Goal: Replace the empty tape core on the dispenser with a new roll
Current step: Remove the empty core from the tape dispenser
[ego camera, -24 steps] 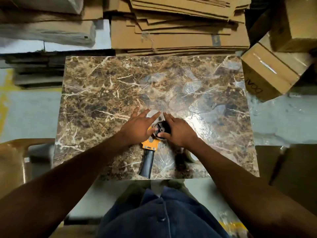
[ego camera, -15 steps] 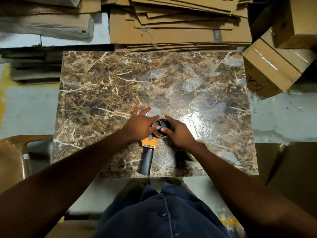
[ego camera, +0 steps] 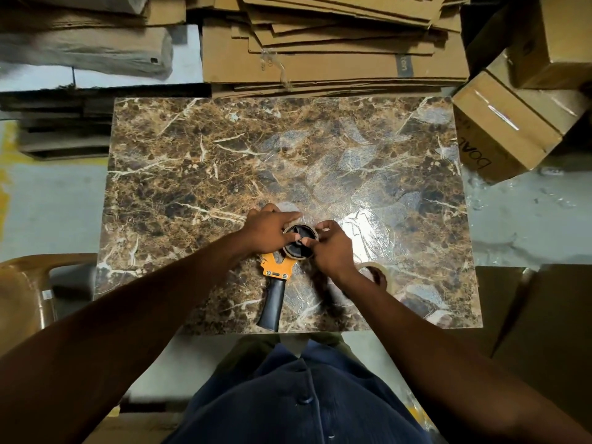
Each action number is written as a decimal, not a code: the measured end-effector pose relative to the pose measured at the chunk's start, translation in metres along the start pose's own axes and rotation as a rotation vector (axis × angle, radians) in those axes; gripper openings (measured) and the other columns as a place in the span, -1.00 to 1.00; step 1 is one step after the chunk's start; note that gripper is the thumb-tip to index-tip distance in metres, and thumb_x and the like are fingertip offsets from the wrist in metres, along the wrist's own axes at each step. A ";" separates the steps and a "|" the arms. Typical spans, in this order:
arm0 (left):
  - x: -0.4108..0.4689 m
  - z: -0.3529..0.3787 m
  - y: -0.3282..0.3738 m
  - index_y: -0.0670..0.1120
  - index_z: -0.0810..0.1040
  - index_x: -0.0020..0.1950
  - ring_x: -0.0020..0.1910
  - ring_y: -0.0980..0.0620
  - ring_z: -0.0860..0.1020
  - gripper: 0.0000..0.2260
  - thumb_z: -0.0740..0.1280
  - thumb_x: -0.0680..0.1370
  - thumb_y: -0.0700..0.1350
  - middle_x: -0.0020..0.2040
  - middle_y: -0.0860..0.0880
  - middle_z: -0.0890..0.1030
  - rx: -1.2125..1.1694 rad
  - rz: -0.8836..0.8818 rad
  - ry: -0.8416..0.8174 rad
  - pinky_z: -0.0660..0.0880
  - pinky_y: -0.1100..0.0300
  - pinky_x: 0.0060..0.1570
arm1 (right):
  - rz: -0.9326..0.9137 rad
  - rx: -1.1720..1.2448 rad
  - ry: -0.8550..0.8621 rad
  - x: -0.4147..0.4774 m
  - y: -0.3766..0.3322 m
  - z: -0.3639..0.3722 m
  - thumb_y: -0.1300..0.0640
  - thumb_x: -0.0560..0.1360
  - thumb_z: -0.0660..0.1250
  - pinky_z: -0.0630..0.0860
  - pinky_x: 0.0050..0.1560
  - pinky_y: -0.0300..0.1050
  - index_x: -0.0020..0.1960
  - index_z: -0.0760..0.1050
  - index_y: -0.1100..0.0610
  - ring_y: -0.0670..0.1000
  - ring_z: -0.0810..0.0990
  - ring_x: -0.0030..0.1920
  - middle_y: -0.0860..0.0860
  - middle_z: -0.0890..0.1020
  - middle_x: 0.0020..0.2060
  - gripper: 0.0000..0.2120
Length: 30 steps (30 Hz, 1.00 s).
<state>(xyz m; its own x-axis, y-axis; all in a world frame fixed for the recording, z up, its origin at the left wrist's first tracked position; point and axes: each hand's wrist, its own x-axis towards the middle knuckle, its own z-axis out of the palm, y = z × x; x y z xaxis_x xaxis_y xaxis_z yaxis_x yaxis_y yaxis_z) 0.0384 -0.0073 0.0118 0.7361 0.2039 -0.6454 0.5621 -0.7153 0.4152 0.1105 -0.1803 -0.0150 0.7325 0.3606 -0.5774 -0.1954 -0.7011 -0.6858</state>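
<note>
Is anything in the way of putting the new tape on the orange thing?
Yes. The empty core still sits on the dispenser, with both hands on it. The new roll lies on the table beside the right wrist.

Shot from a single head-worn wide-angle camera, aimed steeply down and forward over the marble-patterned table (ego camera: 198, 174). Framed the whole tabletop, near edge just above the lap, far edge against stacked flat cardboard (ego camera: 320, 59). Stood close, both forearms entering from the bottom corners.
</note>
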 end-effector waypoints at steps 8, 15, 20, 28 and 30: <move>0.006 0.011 -0.001 0.19 0.41 0.52 0.42 -0.08 0.41 -0.52 0.42 0.62 0.13 0.15 0.02 0.66 -0.044 -0.009 0.108 0.21 -0.05 0.30 | 0.055 -0.029 0.051 0.000 -0.009 0.005 0.19 0.48 0.53 0.39 -0.31 -0.27 0.06 0.43 0.10 -0.01 0.62 -0.14 0.03 0.65 -0.09 -0.71; 0.009 0.013 -0.001 0.10 0.29 0.67 0.54 -0.18 0.28 -0.44 0.28 0.68 0.16 0.50 -0.15 0.53 0.124 0.033 0.066 0.21 -0.13 0.42 | 0.050 -0.092 0.037 -0.004 -0.016 0.003 0.25 0.50 0.45 0.32 -0.39 -0.17 0.06 0.34 0.15 -0.07 0.49 -0.28 -0.02 0.50 -0.22 -0.71; 0.005 0.015 0.001 0.14 0.31 0.66 0.43 -0.20 0.39 -0.45 0.34 0.68 0.13 0.40 -0.24 0.50 0.055 0.029 0.120 0.22 -0.02 0.39 | 0.036 -0.112 0.036 -0.004 -0.018 0.006 0.25 0.49 0.44 0.33 -0.39 -0.13 0.07 0.34 0.18 -0.02 0.50 -0.27 -0.01 0.50 -0.23 -0.71; 0.010 0.017 -0.004 0.14 0.31 0.61 0.35 -0.10 0.44 -0.43 0.40 0.63 0.10 0.00 0.06 0.53 0.005 0.059 0.150 0.22 -0.06 0.28 | 0.054 -0.204 0.022 0.001 -0.025 0.007 0.16 0.46 0.46 0.55 -0.15 0.01 0.19 0.38 0.23 0.18 0.64 -0.01 0.14 0.63 0.00 -0.61; 0.010 0.017 -0.003 0.13 0.29 0.62 0.36 -0.12 0.43 -0.42 0.39 0.63 0.10 0.06 -0.01 0.58 0.036 0.071 0.155 0.23 -0.07 0.28 | 0.034 -0.260 0.005 0.001 -0.025 0.007 0.10 0.47 0.47 0.57 -0.09 0.04 0.21 0.35 0.21 0.19 0.64 0.00 0.14 0.63 0.02 -0.57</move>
<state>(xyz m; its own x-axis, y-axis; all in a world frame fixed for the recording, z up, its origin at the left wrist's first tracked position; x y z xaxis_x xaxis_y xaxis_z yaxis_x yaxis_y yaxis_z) 0.0371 -0.0145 -0.0068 0.8245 0.2501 -0.5076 0.4944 -0.7547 0.4312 0.1115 -0.1583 -0.0015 0.7314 0.3317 -0.5959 -0.0462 -0.8476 -0.5285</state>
